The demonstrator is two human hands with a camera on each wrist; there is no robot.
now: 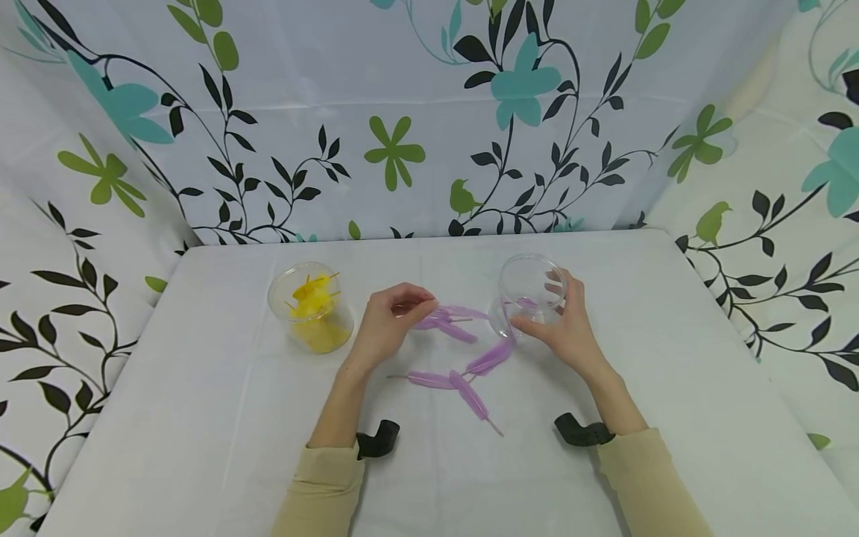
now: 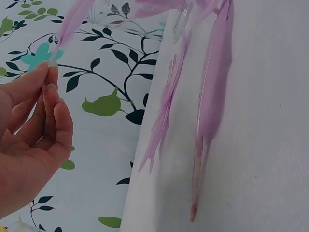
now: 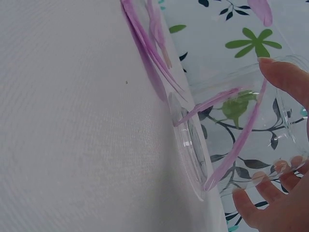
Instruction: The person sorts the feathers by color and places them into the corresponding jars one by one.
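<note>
My left hand (image 1: pixel 389 324) pinches a purple feather (image 2: pixel 76 21) by its quill between thumb and index finger, as the left wrist view shows. My right hand (image 1: pixel 573 332) grips the side of a clear plastic cup (image 1: pixel 505 285), which stands on the table. Inside the cup, purple feathers (image 3: pixel 236 145) show through the wall in the right wrist view. Between the hands, more purple feathers lie on the table: one feather (image 1: pixel 491 356) by the cup's base, another feather (image 1: pixel 429 380) and a slanting feather (image 1: pixel 471 395) nearer me.
A second clear cup (image 1: pixel 271 297) holding yellow feathers (image 1: pixel 315 302) stands left of my left hand. White cloth covers the table (image 1: pixel 201 418). Leaf-patterned curtains (image 1: pixel 282 89) hang behind and at both sides. A black curved piece (image 1: pixel 379 440) sits at each wrist.
</note>
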